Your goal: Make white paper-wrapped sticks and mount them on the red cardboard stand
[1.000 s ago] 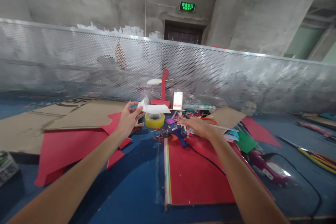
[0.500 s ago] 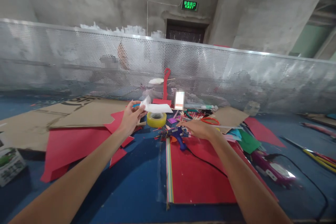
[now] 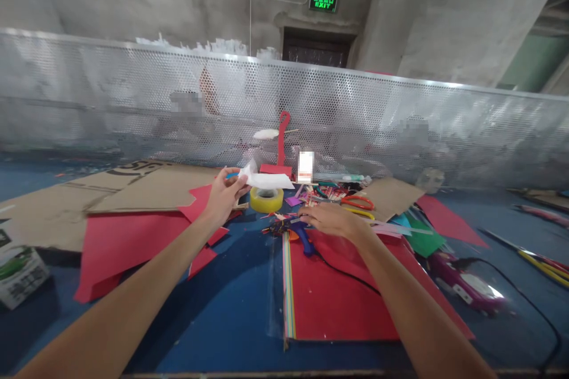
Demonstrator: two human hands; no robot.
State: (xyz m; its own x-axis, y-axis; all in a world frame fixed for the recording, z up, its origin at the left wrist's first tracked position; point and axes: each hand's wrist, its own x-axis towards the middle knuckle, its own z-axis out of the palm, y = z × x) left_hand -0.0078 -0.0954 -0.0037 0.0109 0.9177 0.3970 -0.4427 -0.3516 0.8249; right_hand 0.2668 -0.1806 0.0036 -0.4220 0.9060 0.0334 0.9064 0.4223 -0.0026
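A folded white piece (image 3: 269, 180) is pinched in my left hand (image 3: 226, 194), held up just above a roll of yellow tape (image 3: 265, 200). My right hand (image 3: 331, 219) is over the blue glue gun (image 3: 304, 240), which lies at the top left of a stack of red sheets (image 3: 347, 302). Its fingers are bent down near the gun's body, and what they hold, if anything, is hidden. A clear glue stick (image 3: 400, 228) lies just right of that wrist.
Cardboard (image 3: 146, 189) and red paper (image 3: 128, 249) lie to the left, beside a white box (image 3: 22, 275). Orange-handled scissors (image 3: 358, 202), green paper (image 3: 422, 237) and a purple device (image 3: 466, 284) are on the right. A perforated metal panel (image 3: 377, 112) stands behind.
My right hand has shifted slightly left and down over the glue gun, showing the yellow scissor handle more. My left hand still holds the white piece. The view has shifted a little.
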